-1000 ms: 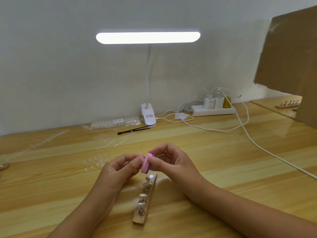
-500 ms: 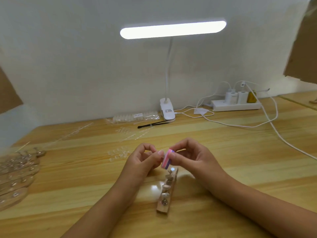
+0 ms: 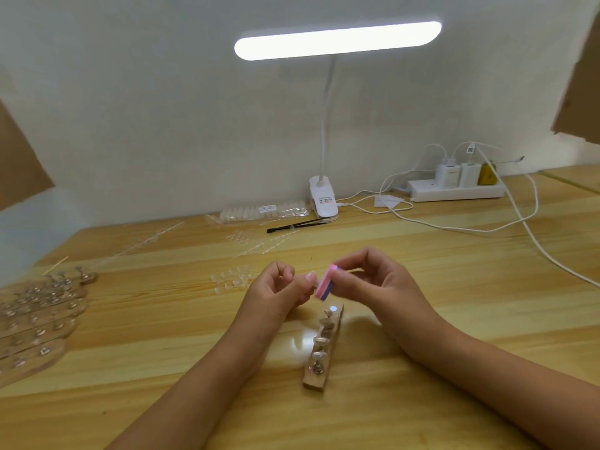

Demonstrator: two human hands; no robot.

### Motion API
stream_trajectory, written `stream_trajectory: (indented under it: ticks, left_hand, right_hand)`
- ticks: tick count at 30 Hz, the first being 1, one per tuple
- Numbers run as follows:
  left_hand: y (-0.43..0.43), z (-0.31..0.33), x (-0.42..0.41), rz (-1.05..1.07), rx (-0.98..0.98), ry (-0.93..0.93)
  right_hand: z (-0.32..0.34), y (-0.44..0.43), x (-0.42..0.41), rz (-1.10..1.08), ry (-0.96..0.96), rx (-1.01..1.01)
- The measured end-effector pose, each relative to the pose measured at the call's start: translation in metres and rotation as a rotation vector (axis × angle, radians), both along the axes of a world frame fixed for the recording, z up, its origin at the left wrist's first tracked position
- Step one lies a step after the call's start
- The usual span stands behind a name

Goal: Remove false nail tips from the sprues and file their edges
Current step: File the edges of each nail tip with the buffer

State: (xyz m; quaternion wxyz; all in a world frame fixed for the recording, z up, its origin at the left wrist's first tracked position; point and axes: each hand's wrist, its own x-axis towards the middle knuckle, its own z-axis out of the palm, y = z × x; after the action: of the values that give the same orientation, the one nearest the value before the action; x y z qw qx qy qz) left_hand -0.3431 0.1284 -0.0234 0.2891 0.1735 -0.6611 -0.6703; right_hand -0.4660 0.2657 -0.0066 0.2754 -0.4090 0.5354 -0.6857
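Yellow wooden bench [image 3: 454, 287] filled the lower part of the frame, under a long white lamp [image 3: 337, 40]. Near the middle, the right hand [image 3: 380, 280] pinched a little pink and purple filing block [image 3: 324, 284]. The left hand [image 3: 276, 292] pinched a tiny clear nail tip [image 3: 310, 276] that touched the block. Just below them lay a wooden strip [image 3: 319, 375] with nail tips on pegs.

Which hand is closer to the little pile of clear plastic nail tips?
The left. The left hand sits just right of the pile of clear plastic nail tips; the right hand lies farther right.
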Motion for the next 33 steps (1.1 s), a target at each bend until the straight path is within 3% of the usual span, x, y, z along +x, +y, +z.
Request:
stream_trajectory:
  ticks: [5,9,14,18,20,23,29,33]
  left_hand:
    - [-0.002,-0.002,0.0,-0.018,-0.035,-0.029]
    - [-0.005,-0.003,-0.001,0.001,0.013,0.004]
    - [-0.002,-0.002,0.0,-0.014,-0.012,-0.01]
    - [-0.003,-0.002,-0.001,-0.013,0.054,0.018]
    - [-0.002,-0.001,-0.001,-0.009,0.064,0.023]
    - [-0.002,0.001,-0.001,0.016,0.148,0.078]
    - [-0.001,0.004,-0.004,0.044,0.229,0.112]
    - [-0.002,0.003,-0.003,0.041,0.251,0.119]
  right_hand:
    - [-0.002,0.002,0.002,0.104,0.016,0.103]
    - [0.002,0.003,-0.001,-0.034,-0.047,0.013]
    - [0.001,0.001,0.004,0.053,-0.001,0.061]
    - [0.002,0.001,-0.002,-0.101,-0.074,-0.015]
    - [0.001,0.0,-0.003,-0.059,-0.117,-0.021]
    - [-0.002,-0.002,0.0,0.035,-0.035,0.008]
    - [-0.004,-0.001,-0.008,-0.151,0.012,-0.067]
    - [-0.006,-0.002,-0.003,0.004,0.14,0.016]
